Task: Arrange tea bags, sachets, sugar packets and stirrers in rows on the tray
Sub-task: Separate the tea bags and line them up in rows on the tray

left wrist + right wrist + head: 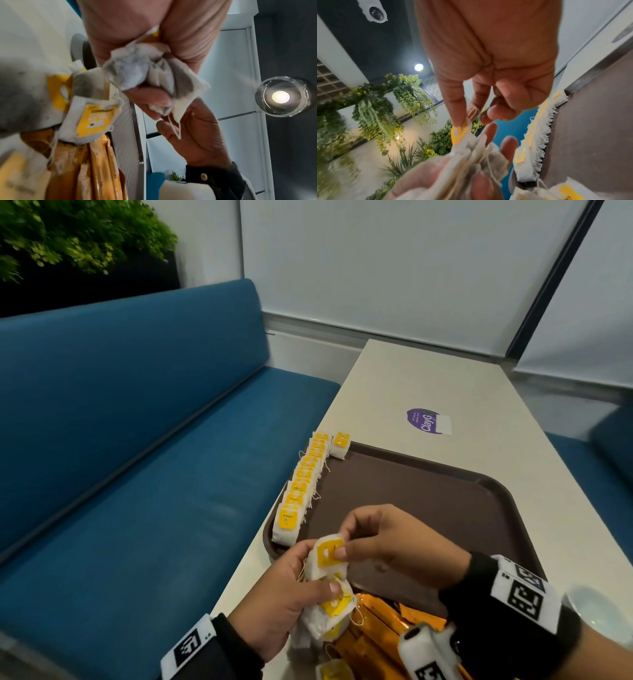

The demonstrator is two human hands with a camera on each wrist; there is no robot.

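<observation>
My right hand's grip (383, 542) is nearly closed: thumb and forefinger pinch the yellow paper tag (329, 553) of the topmost tea bag (325, 559), the other fingers curled loosely and carrying nothing. In the right wrist view the bag's string loops up past the forefinger; whether it is caught in the pinch I cannot tell. My left hand's grip (287, 594) is clenched round a bunch of tea bags (330, 611), squeezed between thumb and fingers, with loose strings trailing below.

Everything turns on one relation. The tagged bag sits at the top of the bunch, directly under my right fingertips, and the brown tray (411, 494) lies just beyond both hands. A row of tea bags (303, 484) runs along the tray's left edge, its long axis stretching away from me. One lone tea bag (340, 445) stands at the tray's far left corner, just right of the row's far end; I judge a second row starts there. The right hand is nearer the open tray floor, so I reckon it carries the bag while the left stays put.

Orange sachets (376, 631) lie heaped on the bench (428, 378) at the tray's near edge, below my wrists.
</observation>
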